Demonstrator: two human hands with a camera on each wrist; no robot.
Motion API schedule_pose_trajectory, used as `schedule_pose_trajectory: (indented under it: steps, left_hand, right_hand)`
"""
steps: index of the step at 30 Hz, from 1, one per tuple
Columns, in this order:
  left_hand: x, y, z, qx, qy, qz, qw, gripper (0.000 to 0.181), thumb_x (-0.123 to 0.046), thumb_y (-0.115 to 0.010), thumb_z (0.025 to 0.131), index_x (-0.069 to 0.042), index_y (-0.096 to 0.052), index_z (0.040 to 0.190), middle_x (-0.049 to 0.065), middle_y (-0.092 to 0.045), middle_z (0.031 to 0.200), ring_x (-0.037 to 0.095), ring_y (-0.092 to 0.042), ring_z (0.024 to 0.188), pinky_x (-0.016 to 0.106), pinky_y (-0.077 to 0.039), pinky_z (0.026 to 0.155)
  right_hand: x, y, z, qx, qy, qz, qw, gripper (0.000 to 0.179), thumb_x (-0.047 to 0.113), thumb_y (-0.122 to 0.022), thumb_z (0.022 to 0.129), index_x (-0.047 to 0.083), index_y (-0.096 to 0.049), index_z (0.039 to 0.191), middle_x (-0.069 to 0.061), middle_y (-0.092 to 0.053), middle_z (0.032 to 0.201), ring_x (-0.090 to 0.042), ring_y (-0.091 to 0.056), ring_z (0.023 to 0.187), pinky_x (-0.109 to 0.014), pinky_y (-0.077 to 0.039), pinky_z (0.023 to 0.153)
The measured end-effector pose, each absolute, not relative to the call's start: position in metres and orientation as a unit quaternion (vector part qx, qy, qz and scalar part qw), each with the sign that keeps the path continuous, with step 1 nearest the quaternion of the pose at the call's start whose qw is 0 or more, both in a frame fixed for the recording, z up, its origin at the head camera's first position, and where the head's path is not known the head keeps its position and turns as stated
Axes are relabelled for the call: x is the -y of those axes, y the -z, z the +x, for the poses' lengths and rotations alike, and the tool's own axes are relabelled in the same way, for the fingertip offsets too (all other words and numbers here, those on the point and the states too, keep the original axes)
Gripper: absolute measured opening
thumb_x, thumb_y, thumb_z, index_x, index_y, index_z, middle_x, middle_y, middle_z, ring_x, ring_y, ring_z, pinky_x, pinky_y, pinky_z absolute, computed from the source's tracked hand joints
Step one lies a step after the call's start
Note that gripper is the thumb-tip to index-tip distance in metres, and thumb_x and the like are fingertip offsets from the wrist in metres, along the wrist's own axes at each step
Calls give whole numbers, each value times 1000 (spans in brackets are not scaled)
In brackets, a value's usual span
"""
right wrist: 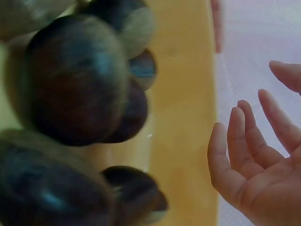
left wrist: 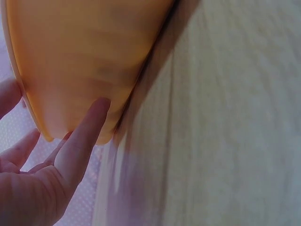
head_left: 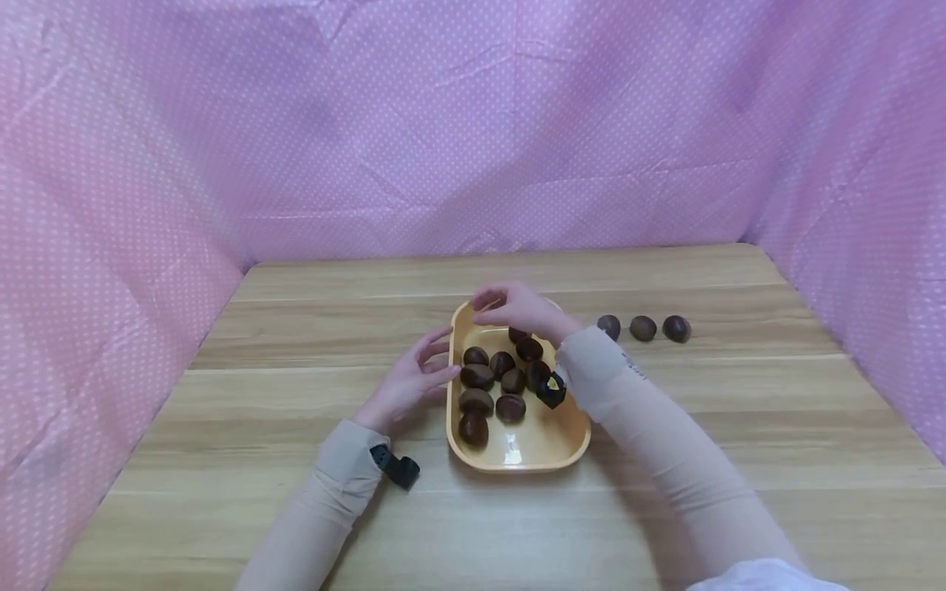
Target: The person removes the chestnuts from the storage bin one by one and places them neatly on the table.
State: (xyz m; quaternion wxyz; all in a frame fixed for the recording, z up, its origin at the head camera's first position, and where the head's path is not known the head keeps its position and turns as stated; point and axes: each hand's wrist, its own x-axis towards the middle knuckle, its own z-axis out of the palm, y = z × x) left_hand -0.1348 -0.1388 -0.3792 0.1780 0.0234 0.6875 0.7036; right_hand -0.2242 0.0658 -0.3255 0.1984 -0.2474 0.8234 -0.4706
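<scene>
A yellow-orange plastic tray [head_left: 543,443] stands at the middle of the table, with several brown chestnuts [head_left: 477,377] lying in it, mostly toward its left and centre. My left hand [head_left: 410,382] is at the tray's left side, its fingers extended against the outer wall; the left wrist view shows a fingertip [left wrist: 101,106] on that wall. Above the far end of the tray hovers my right hand [head_left: 517,308], fingers loosely bent. In the right wrist view nothing lies between those fingers [right wrist: 235,136], and blurred chestnuts [right wrist: 77,80] fill the left part.
Three chestnuts [head_left: 643,328] sit in a row on the wooden table [head_left: 296,394], to the right of the tray. Pink dotted cloth [head_left: 369,148] hangs behind the table and along both sides. Each wrist carries a small black camera [head_left: 399,469].
</scene>
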Motion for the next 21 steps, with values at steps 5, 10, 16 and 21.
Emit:
schedule_pose_trajectory:
  steps: [5, 10, 16, 21]
  left_hand:
    - [138, 378, -133, -687, -704, 21, 180, 68, 0, -58, 90, -20, -28, 148, 16, -35, 146, 36, -48, 126, 42, -53, 92]
    - [138, 380, -132, -688, -702, 21, 181, 68, 0, -58, 91, -21, -29, 148, 16, -35, 146, 35, -48, 126, 42, -53, 92]
    - [138, 381, -134, -693, -699, 28, 174, 68, 1, -57, 91, -18, -26, 149, 18, -34, 147, 35, -49, 125, 42, -53, 91]
    - [138, 382, -136, -686, -705, 34, 176, 68, 2, -57, 91, -16, -25, 149, 19, -33, 147, 36, -47, 126, 42, -52, 92]
  right_hand:
    - [-65, 339, -225, -829, 453, -253, 209, 38, 18, -66, 88, 0, -59, 121, -17, -61, 121, -28, -57, 113, -37, -49, 97]
    - [-62, 350, -226, -840, 417, -271, 218, 39, 17, -69, 85, 1, -59, 120, -16, -62, 120, -28, -58, 113, -35, -50, 96]
    - [-56, 358, -227, -845, 371, -315, 221, 40, 15, -71, 82, -2, -59, 116, -17, -64, 116, -29, -63, 107, -31, -53, 90]
    - [-55, 359, -227, -852, 354, -318, 217, 40, 15, -73, 81, -1, -60, 115, -16, -65, 115, -27, -62, 107, -32, -52, 91]
